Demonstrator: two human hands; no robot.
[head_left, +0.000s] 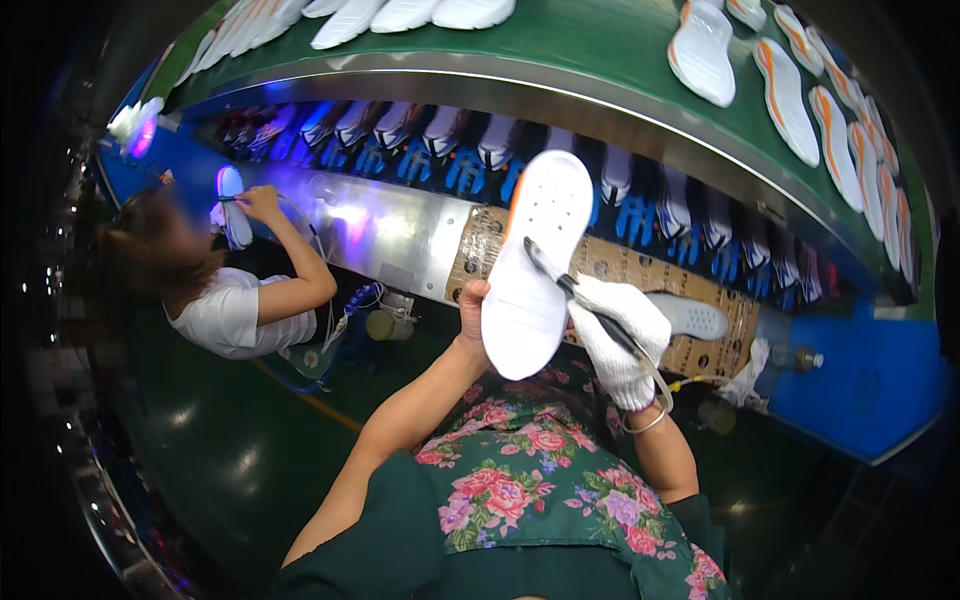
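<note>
A white shoe sole (522,325) with an orange side edge and small holes near its far end is held up in front of me. My left hand (473,308) is bare and grips its left edge near the heel, with most of the fingers hidden behind it. In a white knitted glove, my right hand (625,330) is closed around a dark-handled brush (548,265) with a thin hose attached. The brush's tip lies over the middle of the sole's white face; whether it touches cannot be told.
A cardboard-covered ledge (640,268) carries another sole (692,317). Behind it runs a rack of shoe uppers (497,140). Above, a green conveyor belt (590,50) bears several soles. At left, a co-worker (245,300) holds a shoe. A clear bottle (800,358) lies at right.
</note>
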